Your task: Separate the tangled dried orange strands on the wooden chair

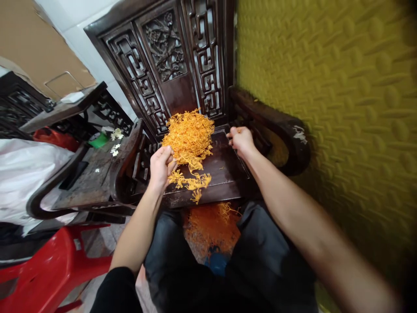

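Observation:
A heap of orange-yellow branching sprigs [189, 132] lies on the seat of a dark carved wooden chair [228, 171]. Several loose sprigs [198, 180] spread from the heap toward the seat's front edge. My left hand [159, 168] is closed at the heap's near left side, fingertips pinched together, with orange strands right beside and below them. What it grips is too small to make out. Over the right part of the seat, apart from the heap, my right hand [241, 140] has its fingers curled in a pinch. Anything between those fingers is hidden.
More orange bits [211, 228] cover the floor between my knees. At left stand another wooden chair [97, 184] bearing a green tape roll [98, 139], a white sack [26, 174] and a red plastic stool [55, 269]. A textured yellow panel [325, 87] rises at right.

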Demonstrator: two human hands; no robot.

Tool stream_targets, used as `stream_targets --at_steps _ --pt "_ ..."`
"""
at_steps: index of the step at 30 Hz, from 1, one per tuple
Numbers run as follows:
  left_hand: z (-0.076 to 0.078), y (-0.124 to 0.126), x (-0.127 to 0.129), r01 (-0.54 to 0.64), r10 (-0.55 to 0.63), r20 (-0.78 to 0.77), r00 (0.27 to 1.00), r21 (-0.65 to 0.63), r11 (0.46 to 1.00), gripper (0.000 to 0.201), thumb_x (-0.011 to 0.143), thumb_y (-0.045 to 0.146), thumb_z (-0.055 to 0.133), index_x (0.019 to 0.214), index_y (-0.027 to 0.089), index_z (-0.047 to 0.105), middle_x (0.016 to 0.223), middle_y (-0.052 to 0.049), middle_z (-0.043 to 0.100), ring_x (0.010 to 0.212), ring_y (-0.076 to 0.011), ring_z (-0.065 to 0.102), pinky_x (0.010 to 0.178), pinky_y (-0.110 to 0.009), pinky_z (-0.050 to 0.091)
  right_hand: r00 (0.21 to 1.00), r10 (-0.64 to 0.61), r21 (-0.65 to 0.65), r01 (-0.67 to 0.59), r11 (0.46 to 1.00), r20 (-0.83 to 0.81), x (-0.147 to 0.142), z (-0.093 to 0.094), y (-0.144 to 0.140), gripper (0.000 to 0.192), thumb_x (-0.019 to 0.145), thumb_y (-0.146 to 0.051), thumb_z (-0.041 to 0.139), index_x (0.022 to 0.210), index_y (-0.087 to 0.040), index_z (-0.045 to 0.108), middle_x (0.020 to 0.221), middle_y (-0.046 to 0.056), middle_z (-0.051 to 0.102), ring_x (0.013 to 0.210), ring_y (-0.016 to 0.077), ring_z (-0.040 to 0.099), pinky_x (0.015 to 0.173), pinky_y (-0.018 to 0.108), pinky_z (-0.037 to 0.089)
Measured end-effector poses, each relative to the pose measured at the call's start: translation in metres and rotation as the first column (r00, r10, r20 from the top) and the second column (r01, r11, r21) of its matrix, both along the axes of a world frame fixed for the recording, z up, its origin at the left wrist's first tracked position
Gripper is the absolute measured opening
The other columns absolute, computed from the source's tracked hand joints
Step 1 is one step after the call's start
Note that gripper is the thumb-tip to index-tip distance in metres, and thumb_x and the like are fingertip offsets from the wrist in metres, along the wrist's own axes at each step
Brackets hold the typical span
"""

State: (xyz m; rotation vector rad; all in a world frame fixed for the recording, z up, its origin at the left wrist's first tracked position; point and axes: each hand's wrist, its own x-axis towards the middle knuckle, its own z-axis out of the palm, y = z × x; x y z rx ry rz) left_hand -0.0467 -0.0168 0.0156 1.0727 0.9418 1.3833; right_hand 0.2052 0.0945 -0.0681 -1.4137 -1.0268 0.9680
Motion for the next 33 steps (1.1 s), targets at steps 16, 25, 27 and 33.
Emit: stream_targets --at_steps 16,25,27,33 --pt "-0.007 0.000 -0.015 0.140 -0.144 0.125 0.982 0.038 0.989 0.057 0.063 0.005 0.079 0.081 0.022 0.028 0.075 0.012 0.045 0.035 0.0045 0.024 0.037 -0.016 0.017 0.526 0.844 -0.154 -0.847 0.509 -0.103 -0.040 0.049 -0.075 0.035 0.075 -0.046 0.081 0.067 -0.017 0.065 0.046 -0.008 0.035 0.039 0.0036 0.021 0.039 0.024 0.005" --pt "-0.012 0.005 -0.013 0.135 -0.137 0.038 0.990 0.041 0.990 0.047 0.066 0.006 0.072 0.083 0.022 0.031 0.085 0.007 0.065 0.032 0.0029 0.030 0.038 -0.018 0.021 0.776 0.630 0.062 -0.627 0.777 -0.047 -0.082 0.041 -0.080 0.029 0.080 -0.043 0.073 0.091 -0.016 0.070 0.050 -0.008 0.042 0.044 0.0077 0.031 0.046 0.024 0.021" --pt "-0.013 0.006 -0.014 0.109 -0.109 0.001 0.994 0.013 0.994 0.047 0.066 0.005 0.071 0.084 0.022 0.032 0.087 0.004 0.070 0.032 0.0026 0.029 0.037 -0.018 0.020 0.867 0.444 0.107 -0.475 0.873 0.226 -0.079 0.043 -0.077 0.021 0.079 -0.036 0.071 0.084 -0.015 0.071 0.057 -0.003 0.056 0.051 0.0103 0.043 0.053 0.025 0.032" --pt "-0.011 0.002 -0.011 0.126 -0.132 -0.069 0.989 -0.082 0.989 0.046 0.067 0.007 0.072 0.086 0.023 0.033 0.088 -0.001 0.077 0.030 0.0011 0.028 0.035 -0.018 0.015 0.734 0.136 0.223 -0.369 0.902 0.665 -0.069 0.042 -0.077 0.040 0.084 -0.022 0.060 0.121 -0.018 0.074 0.102 0.010 0.077 0.081 0.0224 0.067 0.076 0.034 0.048"
